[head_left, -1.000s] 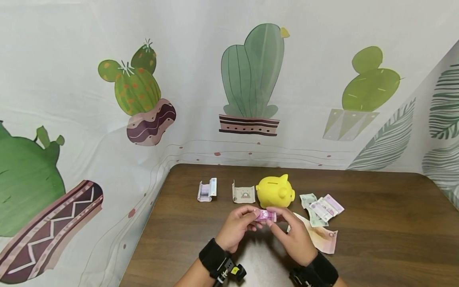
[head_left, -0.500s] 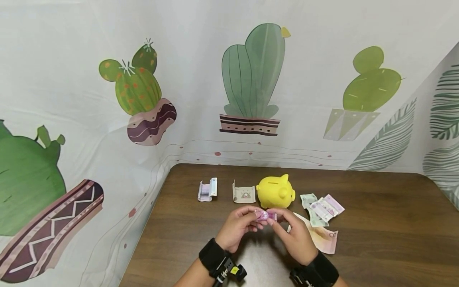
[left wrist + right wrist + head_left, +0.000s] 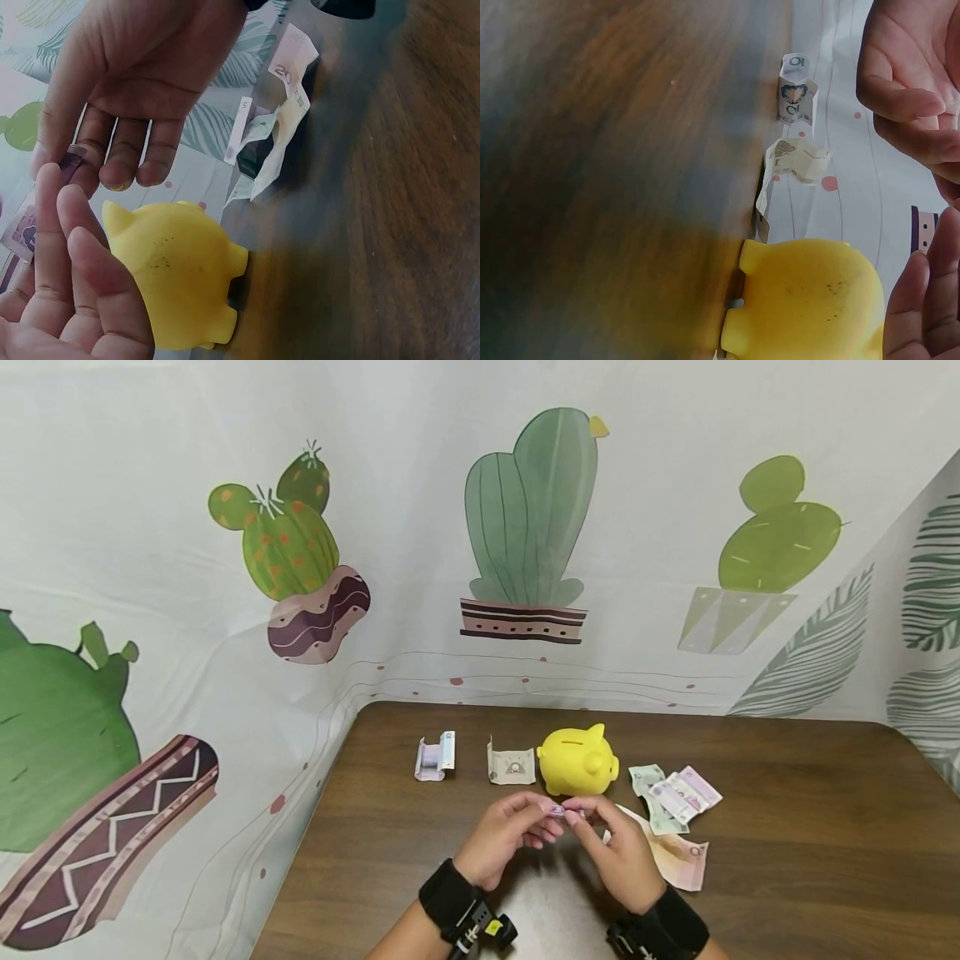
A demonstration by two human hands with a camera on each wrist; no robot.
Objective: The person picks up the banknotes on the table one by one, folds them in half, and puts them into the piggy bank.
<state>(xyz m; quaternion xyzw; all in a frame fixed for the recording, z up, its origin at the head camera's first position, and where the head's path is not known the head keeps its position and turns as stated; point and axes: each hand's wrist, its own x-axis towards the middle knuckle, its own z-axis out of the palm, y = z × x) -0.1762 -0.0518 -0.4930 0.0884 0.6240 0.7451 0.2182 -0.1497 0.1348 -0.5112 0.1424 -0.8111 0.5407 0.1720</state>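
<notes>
Far-left note: a folded purplish banknote (image 3: 434,757) sits on the brown table (image 3: 787,860), well left of the action; the right wrist view shows it creased and standing up on its edges.
Second note: a pale folded note (image 3: 511,766) lies just left of the yellow piggy bank, ends curled up.
Left hand: the left hand (image 3: 504,837) is raised off the tabletop, in front of the piggy bank, thumb and fingertips curled in and pinching the left end of the small folded pink note. In the left wrist view its fingers (image 3: 71,247) rise beside the bank.
Pink note: the small folded pink note (image 3: 557,810) is held between both hands, off the table, just in front of the bank; only a sliver shows between the fingertips.
Piggy bank: the yellow piggy bank (image 3: 576,762) stands upright on the table, slot on top, right behind the hands and apart from them.
Right hand: the right hand (image 3: 622,856) meets the left, fingertips curled and nipping the note's right end.
Loose notes: a fan of flat banknotes (image 3: 675,793) lies right of the bank, with a larger pinkish note (image 3: 678,860) beside the right hand.
</notes>
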